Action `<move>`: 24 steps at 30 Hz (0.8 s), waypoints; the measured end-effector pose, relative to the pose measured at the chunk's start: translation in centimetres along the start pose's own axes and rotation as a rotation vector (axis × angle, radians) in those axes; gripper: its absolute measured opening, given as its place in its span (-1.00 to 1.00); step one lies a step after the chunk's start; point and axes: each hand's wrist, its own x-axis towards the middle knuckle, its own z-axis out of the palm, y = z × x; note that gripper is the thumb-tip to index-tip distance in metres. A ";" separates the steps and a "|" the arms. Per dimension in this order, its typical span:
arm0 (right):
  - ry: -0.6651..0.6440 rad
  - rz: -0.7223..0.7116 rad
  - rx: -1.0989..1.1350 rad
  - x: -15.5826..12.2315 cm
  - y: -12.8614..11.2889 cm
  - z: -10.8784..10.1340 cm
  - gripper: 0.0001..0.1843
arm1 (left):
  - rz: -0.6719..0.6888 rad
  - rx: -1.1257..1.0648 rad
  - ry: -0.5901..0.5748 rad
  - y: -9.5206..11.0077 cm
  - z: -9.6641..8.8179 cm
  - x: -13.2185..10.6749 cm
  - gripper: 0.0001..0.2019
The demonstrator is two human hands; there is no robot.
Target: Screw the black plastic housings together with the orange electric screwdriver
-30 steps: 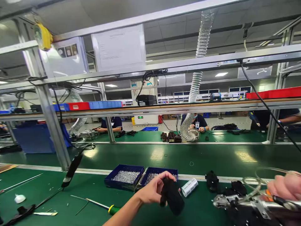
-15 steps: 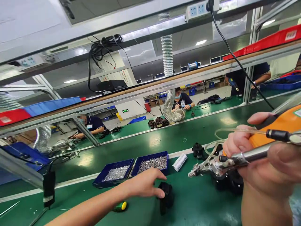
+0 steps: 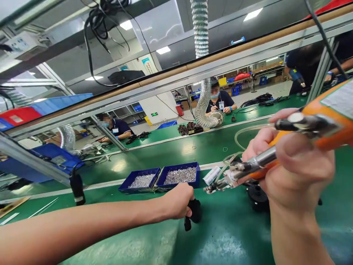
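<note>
My left hand [image 3: 179, 198] has its fingers closed around a black plastic part [image 3: 195, 212] low over or on the green bench top. The grip hides much of that part. In my right hand [image 3: 298, 165] is an orange power screwdriver [image 3: 284, 136] with a slim metal barrel, a clear hose and a jawed metal nose. The nose points left and sits to the right of and above the black part, apart from it. Behind my left hand stand two blue bins, one of silver screws [image 3: 180, 176] and one of smaller silver pieces [image 3: 142, 181].
A white cylinder [image 3: 211, 176] lies right of the bins, near the screwdriver's nose. More black parts [image 3: 257, 197] are partly hidden under my right hand. A black hanging tool [image 3: 76, 187] is at left. Two seated co-workers [image 3: 222, 99] [image 3: 118, 127] are beyond the bench.
My left hand has closed from a spread pose onto the black part. The screwdriver has moved left, bringing its nose nearer to that part. The camera view has shifted.
</note>
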 end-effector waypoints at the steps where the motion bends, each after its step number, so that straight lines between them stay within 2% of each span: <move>1: -0.033 0.026 0.062 -0.3 0.5 0.6 -0.47 | 0.008 -0.017 0.010 -0.3 0.1 0.0 -0.73; 4: -0.173 0.080 0.075 -1.3 2.1 2.4 -0.56 | 0.081 -0.167 0.082 -2.0 1.2 -0.5 -0.78; 8: -0.290 0.059 -0.074 -2.6 3.7 3.8 -0.61 | 0.118 -0.594 0.253 -3.5 4.3 -1.5 -0.84; 10: -0.311 0.024 -0.109 -3.0 3.9 3.9 -0.62 | 0.141 -0.783 0.299 -3.3 6.0 -1.6 -0.80; 13: -0.324 -0.039 -0.145 -3.5 4.0 3.7 -0.62 | 0.231 -0.948 0.338 -2.1 8.1 -0.9 -0.73; 19: -0.321 -0.013 -0.162 -4.3 4.5 3.4 -0.51 | 0.214 -1.099 0.389 -1.3 11.4 0.9 -0.52; 21: -0.314 -0.021 -0.185 -4.4 4.8 3.6 -0.48 | 0.224 -1.082 0.402 -1.5 11.7 1.1 -0.53; 24: -0.347 -0.017 -0.199 -4.5 5.0 4.0 -0.44 | 0.278 -1.060 0.359 -1.6 11.1 0.9 -0.61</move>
